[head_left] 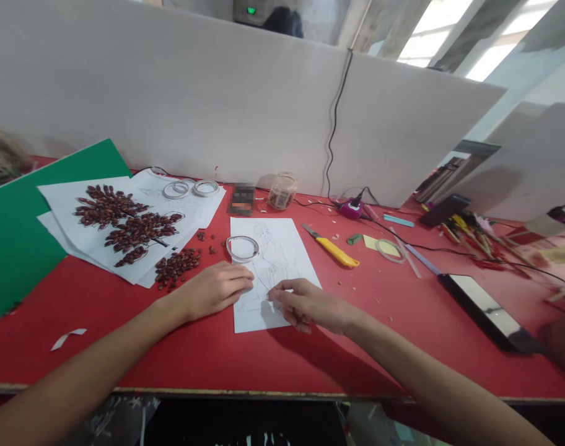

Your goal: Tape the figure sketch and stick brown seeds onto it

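My left grip (220, 288) lies loosely flattened, fingertips resting on the drawn-on sheet (277, 266) between my hands. My right grip (303, 303) has its fingertips together above that sheet; I cannot tell whether they pinch anything. Just beyond my left fingers sits a pale ring (245, 257), with brown seeds (176, 266) outward.

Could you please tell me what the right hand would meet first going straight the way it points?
The right hand would probably meet the left hand first, across the paper; whether they are at the same height is hard to judge.
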`<state>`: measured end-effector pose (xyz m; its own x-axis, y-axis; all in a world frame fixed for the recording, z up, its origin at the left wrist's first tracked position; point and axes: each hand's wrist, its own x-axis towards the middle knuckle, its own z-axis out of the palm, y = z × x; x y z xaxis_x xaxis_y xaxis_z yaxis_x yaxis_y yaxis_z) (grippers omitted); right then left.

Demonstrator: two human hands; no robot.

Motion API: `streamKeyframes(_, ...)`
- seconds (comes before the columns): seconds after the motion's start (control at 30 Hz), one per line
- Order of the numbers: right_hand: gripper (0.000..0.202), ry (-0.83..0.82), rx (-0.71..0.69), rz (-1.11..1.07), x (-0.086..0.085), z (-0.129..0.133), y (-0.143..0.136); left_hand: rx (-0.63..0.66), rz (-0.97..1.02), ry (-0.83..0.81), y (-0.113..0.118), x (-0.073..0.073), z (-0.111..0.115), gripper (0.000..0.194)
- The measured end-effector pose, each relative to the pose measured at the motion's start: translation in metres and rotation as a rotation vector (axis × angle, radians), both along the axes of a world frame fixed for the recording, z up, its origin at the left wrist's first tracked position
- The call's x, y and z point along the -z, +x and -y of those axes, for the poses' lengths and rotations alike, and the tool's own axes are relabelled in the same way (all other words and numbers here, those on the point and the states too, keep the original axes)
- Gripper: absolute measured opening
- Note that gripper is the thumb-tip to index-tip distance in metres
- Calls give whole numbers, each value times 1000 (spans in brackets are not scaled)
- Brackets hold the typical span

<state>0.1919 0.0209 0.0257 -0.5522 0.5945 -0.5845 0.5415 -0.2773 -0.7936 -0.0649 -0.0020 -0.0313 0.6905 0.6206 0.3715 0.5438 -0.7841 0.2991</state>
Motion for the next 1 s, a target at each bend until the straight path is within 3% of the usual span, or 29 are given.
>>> streamKeyframes(0.6,34,94,-123,31,-2,-7,4,30,-24,4,1,-6,3,25)
streamKeyframes(1.0,32,78,-111,24,-2,-5,3,36,-31,12,2,-7,4,27)
